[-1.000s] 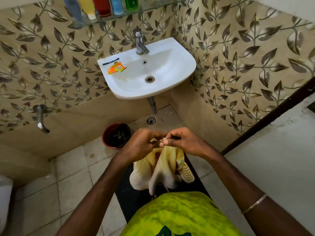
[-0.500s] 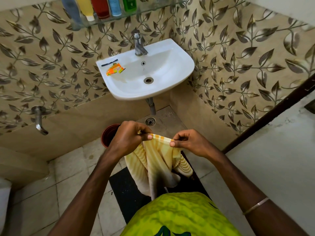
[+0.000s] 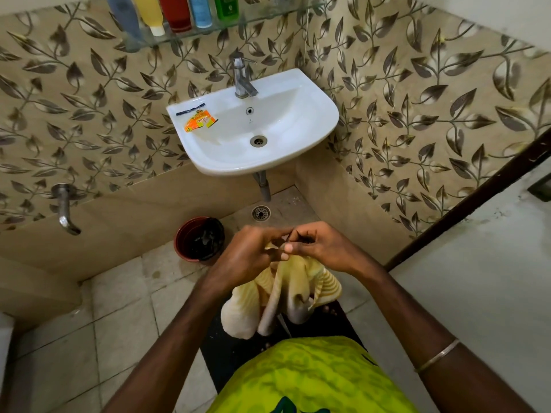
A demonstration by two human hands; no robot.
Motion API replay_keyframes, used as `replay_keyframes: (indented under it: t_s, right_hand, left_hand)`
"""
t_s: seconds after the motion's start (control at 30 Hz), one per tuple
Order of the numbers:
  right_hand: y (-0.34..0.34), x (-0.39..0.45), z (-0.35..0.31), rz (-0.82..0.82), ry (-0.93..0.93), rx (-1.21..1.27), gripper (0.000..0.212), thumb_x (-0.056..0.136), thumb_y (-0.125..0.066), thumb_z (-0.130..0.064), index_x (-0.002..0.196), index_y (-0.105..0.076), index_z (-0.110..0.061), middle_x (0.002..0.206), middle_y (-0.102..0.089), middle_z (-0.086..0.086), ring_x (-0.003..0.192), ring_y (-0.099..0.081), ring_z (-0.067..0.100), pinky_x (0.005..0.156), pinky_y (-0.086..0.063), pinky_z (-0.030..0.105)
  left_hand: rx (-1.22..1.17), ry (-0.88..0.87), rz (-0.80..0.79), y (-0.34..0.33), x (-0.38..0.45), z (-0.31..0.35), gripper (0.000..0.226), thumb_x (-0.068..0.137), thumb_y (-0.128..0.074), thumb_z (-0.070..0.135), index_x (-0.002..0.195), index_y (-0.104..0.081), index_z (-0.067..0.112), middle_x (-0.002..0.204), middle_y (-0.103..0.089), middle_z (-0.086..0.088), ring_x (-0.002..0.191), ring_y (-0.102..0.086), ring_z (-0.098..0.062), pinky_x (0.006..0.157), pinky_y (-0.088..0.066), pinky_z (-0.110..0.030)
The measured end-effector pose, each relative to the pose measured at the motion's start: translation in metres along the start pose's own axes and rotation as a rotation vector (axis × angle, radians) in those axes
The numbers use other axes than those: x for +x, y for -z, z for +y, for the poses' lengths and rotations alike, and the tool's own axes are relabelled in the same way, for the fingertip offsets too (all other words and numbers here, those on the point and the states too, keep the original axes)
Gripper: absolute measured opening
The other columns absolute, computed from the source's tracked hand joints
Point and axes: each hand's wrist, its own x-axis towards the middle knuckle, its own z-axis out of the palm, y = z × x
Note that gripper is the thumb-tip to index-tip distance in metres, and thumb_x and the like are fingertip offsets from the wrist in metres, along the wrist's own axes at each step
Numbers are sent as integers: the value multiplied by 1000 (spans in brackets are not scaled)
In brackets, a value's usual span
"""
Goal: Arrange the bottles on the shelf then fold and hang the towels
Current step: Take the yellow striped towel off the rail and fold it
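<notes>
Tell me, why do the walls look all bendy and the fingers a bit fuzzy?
In the head view, the wide-angle lens curves the straight lines of the glass shelf and the dark door frame; the fingers of the left hand and right hand on the yellow towel are softly motion-blurred; the sink is sharp.

Yellow-and-cream striped towel (image 3: pixel 286 293), white sink (image 3: pixel 313 138)

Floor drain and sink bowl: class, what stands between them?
The head view shows the sink's metal waste pipe, between sink bowl and floor drain.
</notes>
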Motion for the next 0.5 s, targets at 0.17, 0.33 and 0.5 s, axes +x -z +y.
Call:
replay_keyframes:
  t_s: [0.17, 0.33, 0.5]
  right_hand:
    - [1, -3, 6, -1, -47, 33, 13, 86, -80, -24, 96, -79, -17, 93, -77, 5, 85, -69, 13, 78, -53, 34]
    - [8, -11, 11, 22, -102, 16, 14, 88, -78, -24, 94, -78, -11, 86, -76, 1, 80, -70, 11, 73, -55, 29]
    - [11, -18, 10, 40, -114, 26, 12, 89, -76, -24, 89, -78, -12, 87, -76, 5, 81, -70, 16, 74, -54, 32]
  left_hand:
    - [82, 24, 89, 6, 1, 2, 19, 82, -79, 22, 100, -79, 26, 93, -78, 11, 85, -70, 2, 78, -59, -33]
    - [71, 74, 161, 21, -1, 0, 12, 80, -81, 15, 89, -80, 23, 75, -69, 20, 71, -65, 12, 67, -46, -10]
    - [60, 108, 200, 22, -5, -1, 11, 81, -80, 13, 89, -80, 21, 69, -65, 24, 68, -64, 14, 66, -45, -6]
